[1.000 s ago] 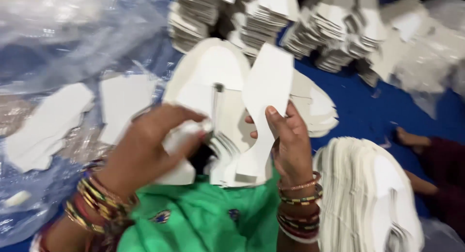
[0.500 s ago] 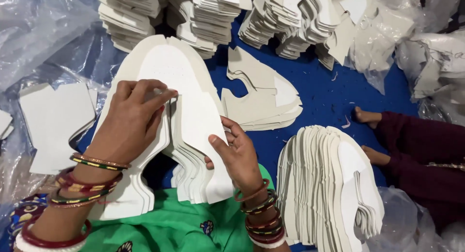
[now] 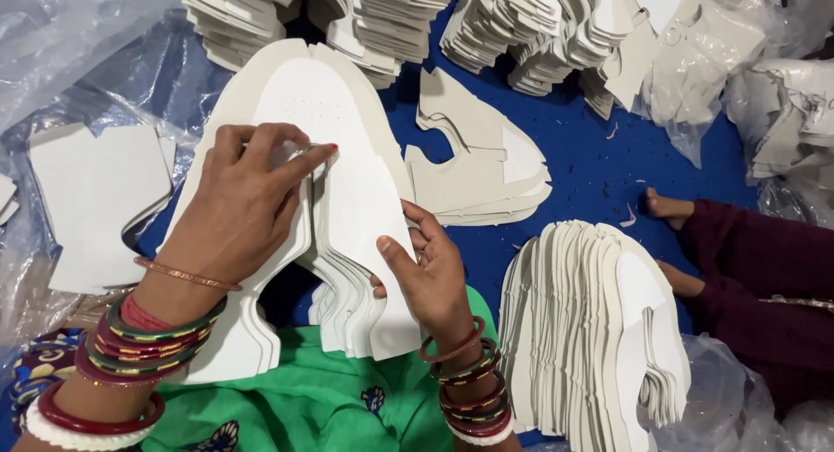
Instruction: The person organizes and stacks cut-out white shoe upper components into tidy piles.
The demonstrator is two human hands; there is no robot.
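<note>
We had the fanned stack of white cut-outs (image 3: pixel 339 200) squared up flatter than a moment before, left hand (image 3: pixel 248 196) pressing curled fingers on top, right hand (image 3: pixel 426 274) gripping its five-o'clock edge, another stack (image 3: pixel 599 330) lying at three o'clock.

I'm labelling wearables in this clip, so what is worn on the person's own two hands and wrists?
Both hands are bare: no gloves, no sleeves in view. The left hand has red-painted nails; its wrist carries a thin gold-coloured bangle, then a stack of maroon, green and red bangles, ending in a white one. The right hand has a ring, and its wrist wears a shorter stack of red, dark and white bangles.
</note>
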